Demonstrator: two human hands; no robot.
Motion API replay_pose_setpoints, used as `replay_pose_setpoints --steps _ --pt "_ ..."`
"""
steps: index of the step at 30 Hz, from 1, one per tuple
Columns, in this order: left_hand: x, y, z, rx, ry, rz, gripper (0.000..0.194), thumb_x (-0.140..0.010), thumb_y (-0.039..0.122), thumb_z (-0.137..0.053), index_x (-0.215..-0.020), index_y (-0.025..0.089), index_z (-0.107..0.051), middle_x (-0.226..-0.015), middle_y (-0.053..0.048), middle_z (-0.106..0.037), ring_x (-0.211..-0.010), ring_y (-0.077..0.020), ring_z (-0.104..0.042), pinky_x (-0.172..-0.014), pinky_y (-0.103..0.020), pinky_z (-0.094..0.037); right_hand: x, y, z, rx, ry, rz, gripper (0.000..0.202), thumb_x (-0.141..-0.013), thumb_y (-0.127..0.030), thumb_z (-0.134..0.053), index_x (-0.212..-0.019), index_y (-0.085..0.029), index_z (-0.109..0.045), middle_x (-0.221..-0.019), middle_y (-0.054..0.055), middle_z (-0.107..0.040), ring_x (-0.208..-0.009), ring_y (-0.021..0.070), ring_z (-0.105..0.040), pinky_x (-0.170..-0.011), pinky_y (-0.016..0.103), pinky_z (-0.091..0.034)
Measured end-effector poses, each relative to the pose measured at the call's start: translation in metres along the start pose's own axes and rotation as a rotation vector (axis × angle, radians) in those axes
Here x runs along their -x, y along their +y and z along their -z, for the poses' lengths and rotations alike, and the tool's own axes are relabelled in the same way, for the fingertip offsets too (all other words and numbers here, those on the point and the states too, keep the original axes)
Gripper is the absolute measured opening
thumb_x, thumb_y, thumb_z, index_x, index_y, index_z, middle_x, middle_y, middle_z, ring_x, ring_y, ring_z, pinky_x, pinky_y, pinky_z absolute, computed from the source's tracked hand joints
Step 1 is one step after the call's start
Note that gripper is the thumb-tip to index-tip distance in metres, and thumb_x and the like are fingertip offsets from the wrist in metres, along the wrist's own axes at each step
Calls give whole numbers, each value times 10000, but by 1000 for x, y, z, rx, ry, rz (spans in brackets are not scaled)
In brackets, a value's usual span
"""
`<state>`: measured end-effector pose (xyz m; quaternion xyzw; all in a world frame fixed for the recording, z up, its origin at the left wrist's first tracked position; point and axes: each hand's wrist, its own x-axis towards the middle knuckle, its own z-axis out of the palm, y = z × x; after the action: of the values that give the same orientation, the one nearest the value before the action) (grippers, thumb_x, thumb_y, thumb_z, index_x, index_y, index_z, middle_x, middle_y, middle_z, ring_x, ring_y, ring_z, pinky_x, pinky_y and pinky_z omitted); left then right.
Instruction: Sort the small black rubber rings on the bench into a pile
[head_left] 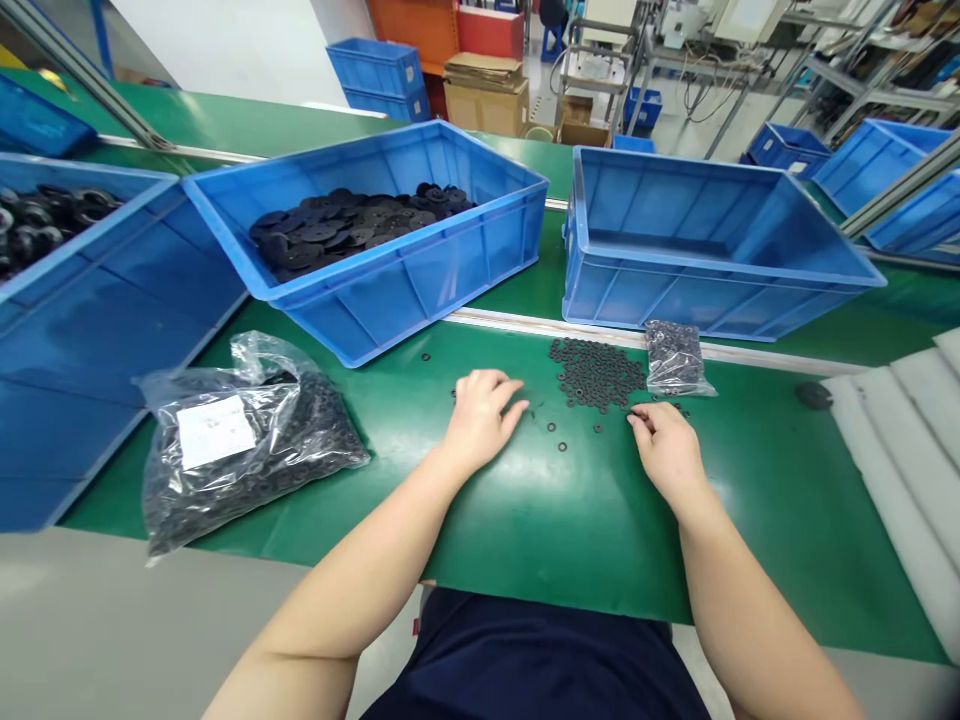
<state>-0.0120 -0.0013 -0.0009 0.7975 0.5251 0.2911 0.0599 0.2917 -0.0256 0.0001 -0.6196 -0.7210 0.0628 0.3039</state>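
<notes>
Small black rings (596,374) lie in a flat heap on the green tabletop (555,540). A few loose rings (562,447) are scattered in front of the heap and to its left. My left hand (482,418) rests on the table left of the heap, palm down, with thumb and fingers apart and nothing seen in it. At the heap's right front edge is my right hand (667,450), its thumb and fingertips pinched together. Something dark shows at those fingertips, too small to name. Just beyond that hand lies a small clear bag (679,358) of dark parts.
A large clear bag (255,440) of black parts with a white label lies at left. Behind stand a blue bin (420,270) of black discs and another blue bin (712,295). A third bin (112,330) borders the left; white padded sheets (892,450) lie at right.
</notes>
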Motion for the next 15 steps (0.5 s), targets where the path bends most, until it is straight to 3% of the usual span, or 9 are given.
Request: replay_pose_setpoints --steps 2,5,9,15 --pt "-2 -12 8 -86 52 135 358 -926 402 -635 -1209 184 -657 -1196 -151 -588 -1136 -317 -502 -928 -462 -386 4 -15 -3 -38 -3 68 214 -938 -302 -526 -960 -180 -701 -918 89 -695 -826 217 -650 -815 360 -528" --pt "-3 -26 10 -135 8 254 396 -877 451 -689 -1173 189 -677 -1185 -158 -574 -1124 -342 -500 -917 -477 -400 13 -40 -15 -116 -129 192 197 -964 -289 -539 -987 -195 -710 -936 75 -703 -844 202 -657 -812 334 -534" --pt "-5 -27 4 -98 -60 288 263 -890 370 -683 -1079 190 -707 -1061 -121 -601 -1012 -295 -543 -880 -430 -421 21 -56 -34 -99 -247 311 221 -982 -272 -530 -994 -188 -734 -913 86 -694 -875 218 -650 -813 341 -537" --pt "-7 -22 2 -53 -72 285 179 -904 311 -656 -1029 193 -703 -999 -92 -621 -1018 -283 -557 -870 -418 -414 24 -52 -45 -76 -251 313 197 -955 -242 -581 -996 -216 -772 -887 72 -686 -840 205 -635 -776 324 -539"
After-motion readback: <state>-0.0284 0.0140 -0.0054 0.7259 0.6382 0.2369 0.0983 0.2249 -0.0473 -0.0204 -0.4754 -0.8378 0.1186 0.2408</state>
